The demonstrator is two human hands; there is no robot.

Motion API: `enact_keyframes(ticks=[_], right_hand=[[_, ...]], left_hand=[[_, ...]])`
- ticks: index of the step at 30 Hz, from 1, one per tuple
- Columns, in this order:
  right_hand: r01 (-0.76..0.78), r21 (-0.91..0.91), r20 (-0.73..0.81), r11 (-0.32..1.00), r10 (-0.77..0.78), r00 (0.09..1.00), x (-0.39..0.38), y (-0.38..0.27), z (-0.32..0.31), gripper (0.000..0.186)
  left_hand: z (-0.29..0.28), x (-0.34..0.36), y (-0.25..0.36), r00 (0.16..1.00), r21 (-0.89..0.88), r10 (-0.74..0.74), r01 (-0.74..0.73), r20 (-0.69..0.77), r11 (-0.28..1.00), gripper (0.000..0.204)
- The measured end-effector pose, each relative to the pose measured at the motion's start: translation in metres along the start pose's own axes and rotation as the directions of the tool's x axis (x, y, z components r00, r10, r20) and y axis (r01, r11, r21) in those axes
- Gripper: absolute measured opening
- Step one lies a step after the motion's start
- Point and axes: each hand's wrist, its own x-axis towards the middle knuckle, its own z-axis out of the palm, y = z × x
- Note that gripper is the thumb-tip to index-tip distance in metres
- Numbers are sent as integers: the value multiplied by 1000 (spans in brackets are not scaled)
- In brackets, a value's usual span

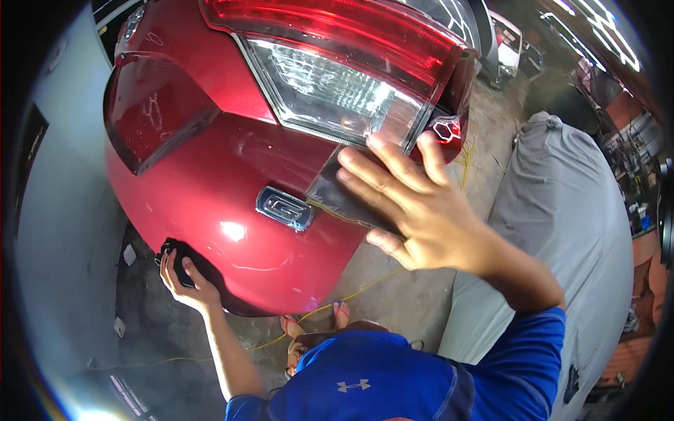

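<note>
The red car rear body (283, 267) fills the middle, with a red-and-clear tail light (337, 81) at the top and a chrome emblem (283, 208) on the paint. My right hand (400, 200) lies flat, fingers spread, over a dark, thin, glossy sheet (326, 193) just below the tail light, right of the emblem. My left hand (186, 281) has its fingers curled on a black object (184, 251) at the lower left edge of the car; I cannot make out what that is.
A pale wall (56, 210) stands on the left and a grey-covered object (562, 217) on the right. A yellow cord (372, 284) runs over the concrete floor (393, 302) by my sandalled feet (340, 312). Shelving with clutter (639, 210) lines the far right.
</note>
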Motion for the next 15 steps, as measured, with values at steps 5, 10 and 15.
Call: enact_keyframes(ticks=[5,10,15], right_hand=[[28,-56,-7,998,-29,1000,-29,0,7,95],[68,63,-3,996,-68,998,-39,-14,17,84],[84,212,-19,974,-82,996,-45,-20,22,75]], left_hand=[[-2,0,-2,1000,-3,-10,10,1,1000,32],[-2,0,-8,1000,0,16,-16,1,1000,29],[1,2,2,1000,9,-19,19,1,1000,29]])
